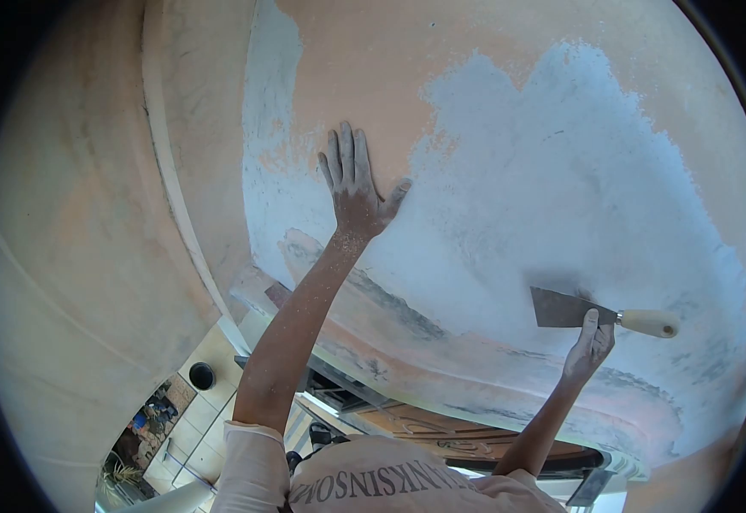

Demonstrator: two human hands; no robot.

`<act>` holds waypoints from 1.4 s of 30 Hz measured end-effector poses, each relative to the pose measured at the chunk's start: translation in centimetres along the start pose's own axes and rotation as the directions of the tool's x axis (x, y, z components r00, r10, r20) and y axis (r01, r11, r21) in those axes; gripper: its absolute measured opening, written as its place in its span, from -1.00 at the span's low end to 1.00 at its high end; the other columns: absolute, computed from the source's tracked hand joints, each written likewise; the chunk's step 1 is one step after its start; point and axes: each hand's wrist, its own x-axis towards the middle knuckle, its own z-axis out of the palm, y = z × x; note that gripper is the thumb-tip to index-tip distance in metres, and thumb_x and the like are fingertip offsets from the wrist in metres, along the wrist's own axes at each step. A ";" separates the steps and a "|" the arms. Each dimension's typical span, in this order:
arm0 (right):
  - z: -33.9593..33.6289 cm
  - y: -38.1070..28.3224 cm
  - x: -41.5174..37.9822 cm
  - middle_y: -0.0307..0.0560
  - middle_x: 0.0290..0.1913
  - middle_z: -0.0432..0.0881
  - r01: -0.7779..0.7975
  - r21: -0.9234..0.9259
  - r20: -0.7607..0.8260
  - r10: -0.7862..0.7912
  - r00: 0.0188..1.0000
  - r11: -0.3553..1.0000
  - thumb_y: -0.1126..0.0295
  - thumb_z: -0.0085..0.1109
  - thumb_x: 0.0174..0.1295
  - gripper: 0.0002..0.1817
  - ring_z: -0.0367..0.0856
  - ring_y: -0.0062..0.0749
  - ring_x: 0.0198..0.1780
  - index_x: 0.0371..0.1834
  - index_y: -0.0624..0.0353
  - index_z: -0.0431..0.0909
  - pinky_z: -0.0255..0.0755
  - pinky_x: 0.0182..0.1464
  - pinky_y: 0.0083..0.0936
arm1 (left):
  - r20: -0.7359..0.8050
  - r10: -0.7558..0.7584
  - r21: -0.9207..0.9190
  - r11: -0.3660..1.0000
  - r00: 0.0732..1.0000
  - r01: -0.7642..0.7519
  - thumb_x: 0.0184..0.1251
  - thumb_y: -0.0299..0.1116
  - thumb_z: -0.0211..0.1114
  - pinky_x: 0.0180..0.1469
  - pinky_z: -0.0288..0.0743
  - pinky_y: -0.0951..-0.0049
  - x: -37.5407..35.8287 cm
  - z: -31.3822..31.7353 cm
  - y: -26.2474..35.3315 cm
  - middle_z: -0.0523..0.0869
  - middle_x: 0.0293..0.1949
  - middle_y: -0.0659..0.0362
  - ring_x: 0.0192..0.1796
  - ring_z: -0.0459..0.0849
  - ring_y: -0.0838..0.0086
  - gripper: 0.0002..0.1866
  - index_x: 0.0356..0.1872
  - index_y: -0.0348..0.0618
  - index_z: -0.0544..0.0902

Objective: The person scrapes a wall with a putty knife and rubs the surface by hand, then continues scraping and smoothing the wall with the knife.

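My left hand (pixel 357 184) lies flat with fingers spread on the wall (pixel 364 51), at the border between the peach paint and a large white patch (pixel 518 197). Pale dust coats its fingers and speckles the forearm. Lower on the right, my right hand (pixel 591 344) grips a putty knife (pixel 574 309) by its metal blade near the handle. The knife's wooden handle (pixel 651 323) points right, and its broad blade edge faces left, close over the white patch. Some of the right fingers are hidden behind the blade.
A raised strip (pixel 176 188) runs down the wall on the left. Below the white patch curves a worn moulding (pixel 441 350) with grey and pink stains. Far down on the tiled floor (pixel 206 419) stand a black bucket (pixel 202 375) and a potted plant (pixel 121 479).
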 end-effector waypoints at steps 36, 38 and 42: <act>0.0 6.3 -7.7 0.26 0.46 -0.17 -0.173 -0.543 -0.183 0.085 0.979 0.822 0.32 0.12 0.22 -0.66 -0.28 0.11 0.48 -0.02 0.33 0.48 -0.25 0.42 -0.12 | 0.027 0.322 0.119 0.939 0.946 -0.323 0.12 0.36 0.06 0.32 -0.12 -0.28 13.1 -0.2 8.8 -0.02 0.39 -0.19 0.43 -0.09 -0.15 0.00 0.36 -0.29 0.09; 0.0 6.3 -7.6 0.27 0.46 -0.19 -0.198 -0.546 -0.188 0.111 0.976 0.814 0.32 0.13 0.22 -0.67 -0.28 0.12 0.48 -0.05 0.33 0.49 -0.26 0.42 -0.12 | 0.098 0.413 0.074 0.904 0.905 -0.420 0.11 0.37 0.06 0.31 -0.10 -0.30 12.8 -0.3 10.3 -0.02 0.39 -0.19 0.43 -0.09 -0.15 0.01 0.36 -0.29 0.08; 0.1 6.2 -7.5 0.28 0.46 -0.17 -0.160 -0.570 -0.162 0.081 0.983 0.806 0.33 0.13 0.21 -0.70 -0.29 0.15 0.48 -0.09 0.33 0.50 -0.26 0.42 -0.09 | 0.177 0.587 -0.030 0.806 0.790 -0.592 0.05 0.42 0.05 0.34 -0.07 -0.25 14.1 -0.5 13.9 0.03 0.41 -0.06 0.44 -0.08 -0.04 -0.01 0.36 -0.12 0.14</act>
